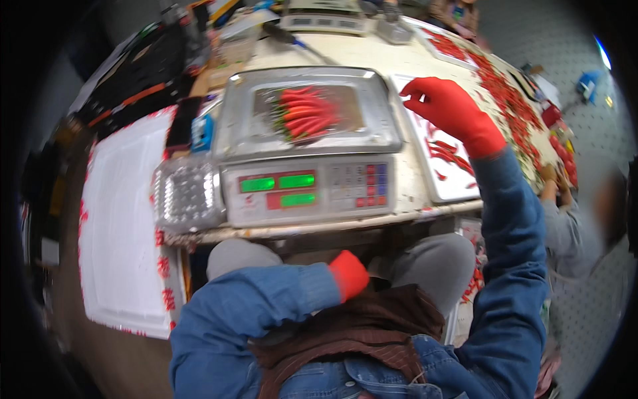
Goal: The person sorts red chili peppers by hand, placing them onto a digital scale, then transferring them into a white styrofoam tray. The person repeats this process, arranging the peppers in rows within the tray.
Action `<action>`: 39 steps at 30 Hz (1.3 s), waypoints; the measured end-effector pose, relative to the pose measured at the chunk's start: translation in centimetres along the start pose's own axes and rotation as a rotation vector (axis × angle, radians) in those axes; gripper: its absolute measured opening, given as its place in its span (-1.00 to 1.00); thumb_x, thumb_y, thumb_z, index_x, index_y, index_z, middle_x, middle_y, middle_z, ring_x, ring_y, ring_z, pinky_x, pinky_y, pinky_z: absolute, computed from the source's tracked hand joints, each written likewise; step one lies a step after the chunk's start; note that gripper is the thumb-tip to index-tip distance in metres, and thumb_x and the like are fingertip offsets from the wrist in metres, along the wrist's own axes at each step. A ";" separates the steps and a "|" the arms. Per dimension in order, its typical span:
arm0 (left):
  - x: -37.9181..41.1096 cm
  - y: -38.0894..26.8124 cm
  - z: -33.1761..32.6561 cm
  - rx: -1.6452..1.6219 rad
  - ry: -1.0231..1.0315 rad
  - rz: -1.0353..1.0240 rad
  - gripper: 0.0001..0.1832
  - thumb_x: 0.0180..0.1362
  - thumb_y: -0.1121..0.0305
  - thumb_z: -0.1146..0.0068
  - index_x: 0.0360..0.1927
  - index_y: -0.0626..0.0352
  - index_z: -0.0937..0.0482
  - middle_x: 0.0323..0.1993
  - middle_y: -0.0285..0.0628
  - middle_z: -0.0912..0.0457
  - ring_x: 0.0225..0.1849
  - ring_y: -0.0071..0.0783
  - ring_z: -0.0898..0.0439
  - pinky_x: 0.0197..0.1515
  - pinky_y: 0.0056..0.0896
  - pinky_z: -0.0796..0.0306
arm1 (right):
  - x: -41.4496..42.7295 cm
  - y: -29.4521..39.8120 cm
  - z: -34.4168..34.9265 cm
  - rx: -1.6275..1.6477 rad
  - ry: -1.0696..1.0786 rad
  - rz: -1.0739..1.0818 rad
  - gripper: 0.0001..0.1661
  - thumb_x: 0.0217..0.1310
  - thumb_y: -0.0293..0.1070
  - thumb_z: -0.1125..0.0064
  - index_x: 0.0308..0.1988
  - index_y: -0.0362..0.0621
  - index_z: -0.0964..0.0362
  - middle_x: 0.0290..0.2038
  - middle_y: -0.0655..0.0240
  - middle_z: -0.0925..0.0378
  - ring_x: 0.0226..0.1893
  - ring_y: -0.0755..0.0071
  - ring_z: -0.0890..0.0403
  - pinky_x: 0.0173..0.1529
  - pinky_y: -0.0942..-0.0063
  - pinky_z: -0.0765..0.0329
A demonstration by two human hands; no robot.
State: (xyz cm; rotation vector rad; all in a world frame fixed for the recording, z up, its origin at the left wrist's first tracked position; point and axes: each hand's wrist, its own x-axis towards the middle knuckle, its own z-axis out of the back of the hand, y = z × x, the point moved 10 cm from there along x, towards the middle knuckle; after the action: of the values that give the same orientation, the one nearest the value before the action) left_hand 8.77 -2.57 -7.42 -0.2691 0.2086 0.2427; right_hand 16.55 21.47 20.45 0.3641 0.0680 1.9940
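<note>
My right hand (pixel 446 112), in a red glove, is raised over the upper part of a white tray (pixel 441 193) of loose red chili peppers (pixel 448 153). Its fingers curl toward the thumb, and whether they pinch anything cannot be made out. In my lap rests my left hand (pixel 351 277), also red-gloved, its fingers hidden from view. Straight ahead, a bunch of red chili peppers (pixel 306 113) with green stems lies in what looks like a clear plastic pack on the metal pan of a digital scale (pixel 326 192). The green displays of the scale are lit.
Stacked clear plastic trays (pixel 188 193) stand left of the scale, beside a large white foam box (pixel 124 224). A second scale (pixel 324 17) is at the back. More chilies (pixel 503 95) spread along the right, where a co-worker's hands (pixel 556 178) are. Another person sits far back.
</note>
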 end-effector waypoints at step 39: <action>-1.6 0.7 2.6 -0.007 0.109 0.025 -0.57 -0.08 0.02 -0.31 -0.26 0.11 -0.53 -0.40 -0.13 -0.62 -0.30 -0.09 -0.62 -0.30 -0.11 -0.44 | -9.7 -19.8 -12.1 0.260 -0.291 -0.624 -0.65 0.08 -0.16 -0.29 -0.29 -0.23 -0.47 -0.28 0.02 -0.55 -0.24 -0.05 -0.57 -0.13 0.23 -0.50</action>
State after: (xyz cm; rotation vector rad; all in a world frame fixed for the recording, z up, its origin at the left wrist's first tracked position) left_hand 7.50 -1.51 -4.79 -0.2873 0.3191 0.2538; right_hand 34.19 22.95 2.61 0.7026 0.2288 1.3027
